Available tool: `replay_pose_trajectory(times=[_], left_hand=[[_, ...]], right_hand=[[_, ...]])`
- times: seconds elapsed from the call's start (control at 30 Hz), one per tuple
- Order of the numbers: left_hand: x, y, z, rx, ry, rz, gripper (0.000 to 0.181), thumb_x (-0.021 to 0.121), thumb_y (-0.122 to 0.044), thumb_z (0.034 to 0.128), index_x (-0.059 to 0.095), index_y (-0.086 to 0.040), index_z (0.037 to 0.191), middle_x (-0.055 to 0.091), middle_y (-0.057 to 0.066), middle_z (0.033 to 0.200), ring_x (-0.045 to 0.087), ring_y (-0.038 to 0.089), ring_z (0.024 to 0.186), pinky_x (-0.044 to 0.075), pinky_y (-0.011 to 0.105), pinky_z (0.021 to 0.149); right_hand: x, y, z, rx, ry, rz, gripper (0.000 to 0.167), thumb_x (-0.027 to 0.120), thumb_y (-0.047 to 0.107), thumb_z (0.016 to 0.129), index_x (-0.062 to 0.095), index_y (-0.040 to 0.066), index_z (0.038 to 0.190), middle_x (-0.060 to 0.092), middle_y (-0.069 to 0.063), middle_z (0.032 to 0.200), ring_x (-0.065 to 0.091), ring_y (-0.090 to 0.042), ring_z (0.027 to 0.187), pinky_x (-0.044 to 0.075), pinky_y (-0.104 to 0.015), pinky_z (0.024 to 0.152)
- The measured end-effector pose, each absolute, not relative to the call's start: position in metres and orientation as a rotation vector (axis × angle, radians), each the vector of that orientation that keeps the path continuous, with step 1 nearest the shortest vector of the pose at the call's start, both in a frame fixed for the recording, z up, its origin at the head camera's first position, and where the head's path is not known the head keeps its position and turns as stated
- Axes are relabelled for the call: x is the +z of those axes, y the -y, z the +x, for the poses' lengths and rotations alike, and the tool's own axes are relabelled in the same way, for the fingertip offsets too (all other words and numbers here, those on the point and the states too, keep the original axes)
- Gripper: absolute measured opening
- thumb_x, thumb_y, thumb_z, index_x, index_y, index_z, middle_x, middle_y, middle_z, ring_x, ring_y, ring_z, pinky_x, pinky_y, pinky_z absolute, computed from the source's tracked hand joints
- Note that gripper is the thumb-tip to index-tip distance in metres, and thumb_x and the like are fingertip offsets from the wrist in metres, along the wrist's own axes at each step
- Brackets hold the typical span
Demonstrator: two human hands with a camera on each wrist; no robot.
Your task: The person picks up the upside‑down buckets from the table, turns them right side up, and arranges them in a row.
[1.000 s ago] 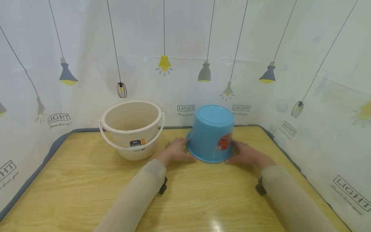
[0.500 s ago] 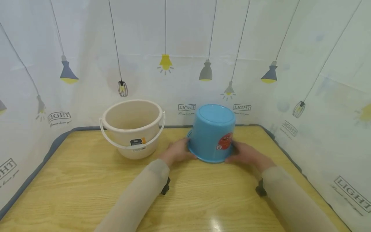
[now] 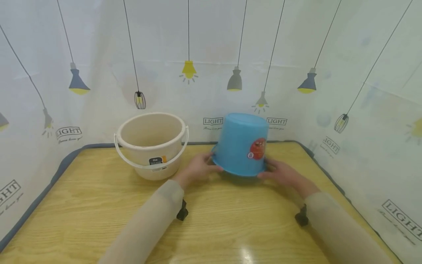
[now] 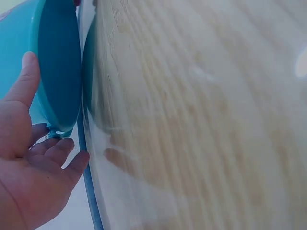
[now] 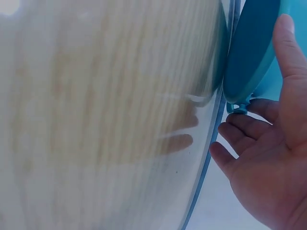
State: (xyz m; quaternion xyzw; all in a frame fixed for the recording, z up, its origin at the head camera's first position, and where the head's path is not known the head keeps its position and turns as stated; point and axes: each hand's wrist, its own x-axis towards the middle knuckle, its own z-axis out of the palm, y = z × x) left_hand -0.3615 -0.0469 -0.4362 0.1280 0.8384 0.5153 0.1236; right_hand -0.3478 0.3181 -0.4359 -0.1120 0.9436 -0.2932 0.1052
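Right of centre, we list: blue bucket [image 3: 242, 145], inverted, lifted, not set down; left grip [image 3: 197, 168] and right grip [image 3: 285, 173], half-curled, holding its rim [image 3: 242, 174]. Left: cream bucket [image 3: 150, 148], upright, untouched.

The bare left hand [image 3: 196, 168] reaches from seven o'clock, thumb [image 4: 25, 84] straight, fingers [image 4: 60, 152] bent. The bare right hand [image 3: 285, 175] mirrors it from five.
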Motion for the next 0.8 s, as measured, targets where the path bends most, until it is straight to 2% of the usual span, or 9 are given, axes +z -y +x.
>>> replay_pose_trajectory(times=[0.17, 0.43, 0.6, 0.8], left_hand=[[-0.433, 0.049, -0.355, 1.625, -2.389, 0.407, 0.102, 0.092, -0.045, 0.0886, 0.040, -0.019, 0.171, 0.035, 0.005, 0.180, 0.029, 0.034, 0.168, 0.034, 0.058, 0.135], [-0.430, 0.051, -0.349, 1.770, -2.382, 0.381, 0.091, 0.089, -0.047, 0.0926, 0.048, -0.012, 0.166, 0.044, 0.007, 0.175, 0.041, 0.030, 0.164, 0.040, 0.049, 0.132], [-0.431, 0.051, -0.347, 1.831, -2.390, 0.371, 0.080, 0.085, -0.048, 0.0957, 0.054, -0.016, 0.162, 0.050, 0.006, 0.171, 0.047, 0.032, 0.160, 0.044, 0.049, 0.130], [-0.432, 0.050, -0.344, 1.929, -2.378, 0.353, 0.072, 0.086, -0.048, 0.0951, 0.061, -0.022, 0.157, 0.056, 0.004, 0.167, 0.054, 0.036, 0.154, 0.051, 0.051, 0.124]], right_hand=[[-0.434, -0.318, -0.344, -0.898, -2.786, -0.324, 0.117, 0.071, 0.080, 0.090, 0.025, 0.016, 0.176, 0.026, -0.020, 0.180, 0.023, -0.053, 0.165, 0.024, -0.073, 0.132], [-0.431, -0.317, -0.337, -1.087, -2.791, -0.337, 0.103, 0.063, 0.076, 0.099, 0.030, 0.013, 0.174, 0.032, -0.018, 0.179, 0.029, -0.047, 0.166, 0.029, -0.067, 0.133], [-0.429, -0.317, -0.332, -1.245, -2.769, -0.310, 0.096, 0.062, 0.076, 0.100, 0.036, 0.018, 0.172, 0.039, -0.015, 0.177, 0.035, -0.044, 0.164, 0.031, -0.067, 0.132], [-0.426, -0.314, -0.326, -1.347, -2.752, -0.315, 0.089, 0.064, 0.068, 0.103, 0.043, 0.011, 0.168, 0.045, -0.019, 0.173, 0.042, -0.045, 0.160, 0.034, -0.066, 0.132]])
